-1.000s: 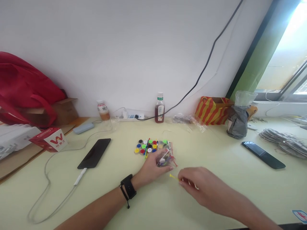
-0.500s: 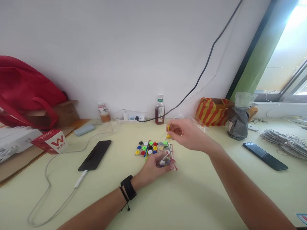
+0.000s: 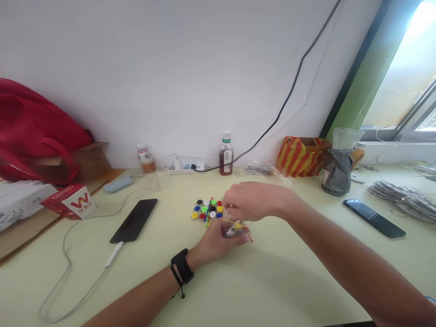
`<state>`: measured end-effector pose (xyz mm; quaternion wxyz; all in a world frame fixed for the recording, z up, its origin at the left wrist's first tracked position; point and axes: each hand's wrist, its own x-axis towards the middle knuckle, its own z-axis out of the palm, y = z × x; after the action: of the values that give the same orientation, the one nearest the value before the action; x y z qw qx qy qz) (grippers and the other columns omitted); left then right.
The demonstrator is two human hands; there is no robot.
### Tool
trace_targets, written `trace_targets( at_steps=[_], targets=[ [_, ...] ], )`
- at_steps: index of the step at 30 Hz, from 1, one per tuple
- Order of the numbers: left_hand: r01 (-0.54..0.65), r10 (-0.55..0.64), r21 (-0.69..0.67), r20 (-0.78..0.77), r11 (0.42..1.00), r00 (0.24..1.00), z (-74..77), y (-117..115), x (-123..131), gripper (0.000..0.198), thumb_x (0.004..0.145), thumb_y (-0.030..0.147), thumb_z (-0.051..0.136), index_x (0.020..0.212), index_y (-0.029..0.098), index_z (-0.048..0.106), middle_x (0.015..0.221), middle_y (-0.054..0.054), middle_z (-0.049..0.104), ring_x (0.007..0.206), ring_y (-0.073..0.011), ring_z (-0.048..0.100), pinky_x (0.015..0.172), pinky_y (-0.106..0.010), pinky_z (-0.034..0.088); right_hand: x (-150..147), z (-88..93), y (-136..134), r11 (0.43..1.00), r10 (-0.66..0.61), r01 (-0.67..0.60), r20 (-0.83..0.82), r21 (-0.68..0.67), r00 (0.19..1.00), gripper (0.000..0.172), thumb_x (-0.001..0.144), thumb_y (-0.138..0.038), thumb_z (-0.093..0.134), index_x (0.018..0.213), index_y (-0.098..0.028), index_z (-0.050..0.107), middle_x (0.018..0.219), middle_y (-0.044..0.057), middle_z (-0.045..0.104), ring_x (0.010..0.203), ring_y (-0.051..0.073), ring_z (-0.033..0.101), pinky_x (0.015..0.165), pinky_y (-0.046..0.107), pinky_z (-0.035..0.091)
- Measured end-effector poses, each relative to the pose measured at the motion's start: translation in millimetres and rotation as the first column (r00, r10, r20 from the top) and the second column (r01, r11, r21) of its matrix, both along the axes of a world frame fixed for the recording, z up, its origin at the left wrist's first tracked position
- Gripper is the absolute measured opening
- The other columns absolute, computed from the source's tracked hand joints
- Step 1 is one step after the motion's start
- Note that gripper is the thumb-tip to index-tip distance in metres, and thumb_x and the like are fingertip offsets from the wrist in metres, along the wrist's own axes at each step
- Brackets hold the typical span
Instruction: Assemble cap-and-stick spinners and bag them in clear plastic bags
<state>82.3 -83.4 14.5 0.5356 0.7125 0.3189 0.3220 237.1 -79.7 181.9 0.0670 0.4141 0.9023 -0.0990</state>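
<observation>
My left hand [image 3: 218, 238] is closed around a small clear plastic bag [image 3: 236, 229] holding white, yellow and red plastic pieces, low over the table. Just above the bag's upper side, my right hand [image 3: 248, 200] bends down with its fingers curled together. Their tips are partly hidden, and I cannot make out what they hold. Beside my left hand stand several little pots with coloured lids [image 3: 204, 209] in close rows. Thin coloured sticks [image 3: 208, 213], blue and yellow-green among them, lie across these pots.
A phone [image 3: 134, 221] on a white cable lies at left, near a red and white box [image 3: 70, 201]. Along the wall are two bottles [image 3: 226, 156] [image 3: 146, 159], a power strip [image 3: 187, 165] and a striped bag [image 3: 299, 156]. Another dark phone [image 3: 374, 218] lies right.
My right hand has moved left and down to the bag, from beside it where it pinched a yellow piece. Yellow now shows inside the bag. My left hand stays in place.
</observation>
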Motion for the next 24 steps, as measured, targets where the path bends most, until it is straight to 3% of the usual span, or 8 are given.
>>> trace_targets(
  at_steps=[5,9,12,14,16,19,21,24],
  targets=[
    [-0.057,0.058,-0.017,0.067,0.998,0.996,-4.1,0.8,0.9,0.029,0.085,0.043,0.08,0.097,0.017,0.079,0.095,-0.008,0.079,0.089,-0.025,0.072,0.079,-0.032,0.055,30.1,-10.9,-11.0,0.998,-0.009,0.028,-0.365,0.048,0.931,0.035,0.099,-0.036,0.054,0.069,-0.022,0.064,0.063,0.001,0.059,0.057,0.015,0.049,0.054,0.029,0.03],
    [-0.092,0.095,-0.034,0.129,0.995,0.987,-3.2,0.5,-0.6,0.036,0.084,0.042,0.082,0.11,0.017,0.077,0.097,-0.008,0.079,0.093,-0.0254,0.073,0.082,-0.032,0.056,55.9,-40.2,-17.9,0.988,-0.04,0.116,-0.558,0.101,0.829,0.022,0.096,-0.041,0.061,0.109,-0.026,0.072,0.094,0.003,0.07,0.065,0.015,0.056,0.062,0.029,0.043],
    [-0.058,0.075,-0.09,0.199,0.994,0.977,-0.9,-0.2,-0.9,0.044,0.087,0.043,0.079,0.123,0.018,0.073,0.107,-0.01,0.078,0.097,-0.026,0.074,0.086,-0.035,0.058,64.4,-79.6,-18.1,0.923,-0.113,0.355,-0.776,0.149,0.62,0.052,0.091,-0.043,0.069,0.139,-0.027,0.056,0.117,0.009,0.067,0.071,0.015,0.057,0.069,0.031,0.05],
    [-0.072,0.095,-0.105,0.235,0.992,0.967,-0.1,1.0,-1.1,0.046,0.09,0.045,0.075,0.128,0.019,0.071,0.116,-0.011,0.076,0.102,-0.0269,0.074,0.09,-0.037,0.058,65.3,-107.3,-15.9,0.914,-0.172,0.403,-0.853,0.048,0.493,0.065,0.088,-0.046,0.073,0.145,-0.026,0.048,0.124,0.01,0.064,0.077,0.016,0.061,0.073,0.033,0.053],
    [-0.132,0.151,-0.091,0.242,0.987,0.959,-0.3,4.2,-2.0,0.043,0.09,0.046,0.075,0.125,0.02,0.074,0.12,-0.011,0.076,0.108,-0.0274,0.072,0.092,-0.037,0.058,63.2,-129.0,-13.1,0.938,-0.247,0.326,-0.883,-0.115,0.399,0.057,0.09,-0.048,0.071,0.139,-0.025,0.053,0.119,0.009,0.066,0.085,0.018,0.065,0.077,0.034,0.055],
    [-0.208,0.222,-0.084,0.217,0.974,0.95,-1.6,11.3,-4.8,0.035,0.087,0.047,0.079,0.106,0.018,0.081,0.106,-0.011,0.079,0.1,-0.0253,0.072,0.087,-0.034,0.059,56.4,-145.0,-10.8,0.947,-0.315,0.172,-0.884,-0.271,0.344,0.033,0.095,-0.052,0.063,0.104,-0.02,0.069,0.098,0.006,0.07,0.086,0.02,0.066,0.08,0.034,0.054],
    [-0.244,0.262,-0.111,0.2,0.963,0.944,-1.9,15.4,-6.8,0.031,0.083,0.047,0.082,0.091,0.017,0.082,0.092,-0.009,0.079,0.09,-0.0228,0.072,0.081,-0.032,0.058,51.7,-147.3,-11.3,0.944,-0.328,0.146,-0.883,-0.296,0.334,0.037,0.096,-0.053,0.06,0.086,-0.019,0.069,0.085,0.004,0.068,0.081,0.019,0.063,0.077,0.032,0.052],
    [-0.272,0.301,-0.163,0.192,0.948,0.934,0.1,19.1,-9.3,0.031,0.079,0.047,0.085,0.083,0.016,0.082,0.086,-0.008,0.078,0.083,-0.0205,0.07,0.078,-0.03,0.057,48.6,-146.4,-13.2,0.937,-0.344,0.174,-0.89,-0.303,0.299,0.042,0.097,-0.056,0.057,0.077,-0.019,0.065,0.075,0.002,0.061,0.074,0.018,0.057,0.07,0.03,0.048]
  ],
)
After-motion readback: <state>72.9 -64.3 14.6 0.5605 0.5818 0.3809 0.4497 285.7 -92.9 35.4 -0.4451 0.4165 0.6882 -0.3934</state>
